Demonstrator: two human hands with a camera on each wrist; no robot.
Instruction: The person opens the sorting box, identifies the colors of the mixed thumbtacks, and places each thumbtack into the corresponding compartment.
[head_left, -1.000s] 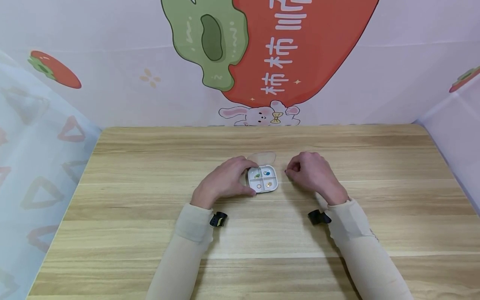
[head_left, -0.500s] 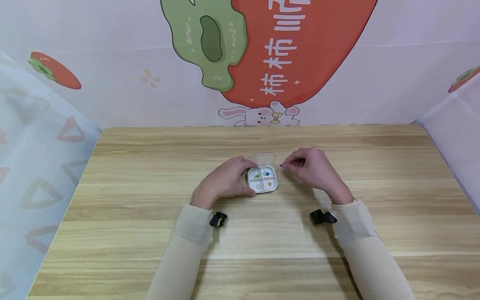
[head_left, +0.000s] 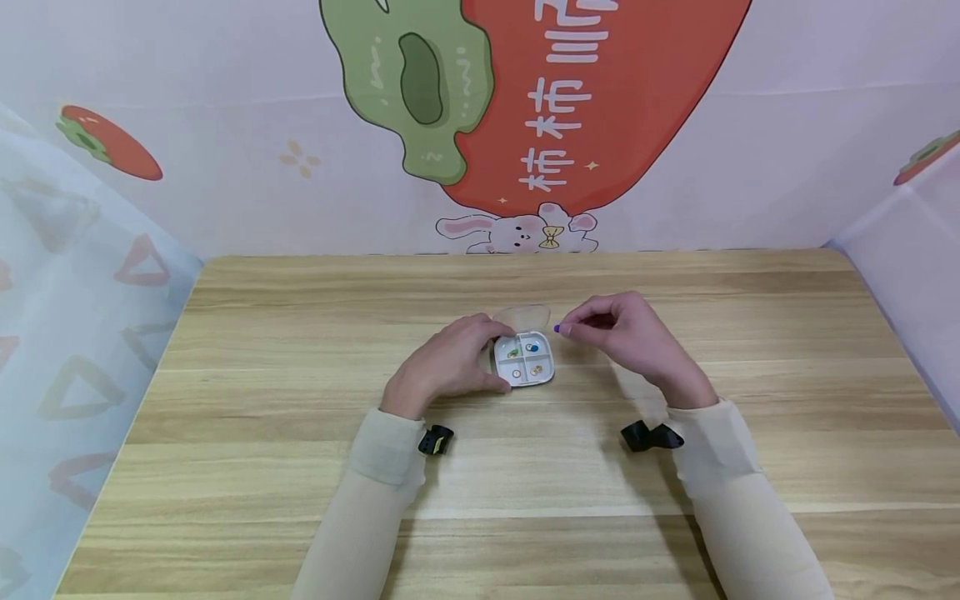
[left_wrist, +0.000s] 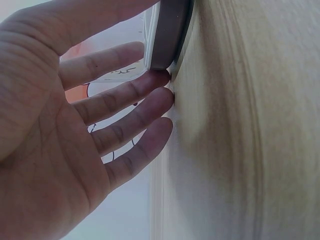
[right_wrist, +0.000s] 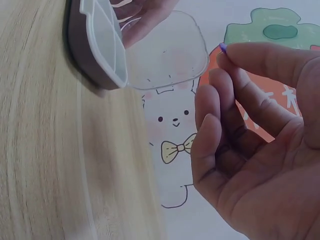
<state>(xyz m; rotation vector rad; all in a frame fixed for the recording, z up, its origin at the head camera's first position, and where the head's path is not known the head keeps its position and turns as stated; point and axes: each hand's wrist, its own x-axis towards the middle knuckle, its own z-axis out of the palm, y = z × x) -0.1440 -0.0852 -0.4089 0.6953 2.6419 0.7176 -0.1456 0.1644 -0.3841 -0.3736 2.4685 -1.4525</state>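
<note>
A small white pill box with several compartments stands on the table, its clear lid swung back. Tiny coloured pieces lie in the compartments, among them a blue one and a green one. My left hand grips the box from the left, thumb at its near side and fingers at the far side. To the right of the lid, my right hand pinches a tiny purple piece between thumb and index finger, raised off the table. What kind of piece it is, I cannot tell.
The wooden table reaches back to an upright white cloth printed with a persimmon and a rabbit. Black wrist cameras sit at the left cuff and right cuff.
My right hand has moved up and slightly left, toward the lid, and the purple piece shows more at its fingertips. The left hand and the pill box stay where they were.
</note>
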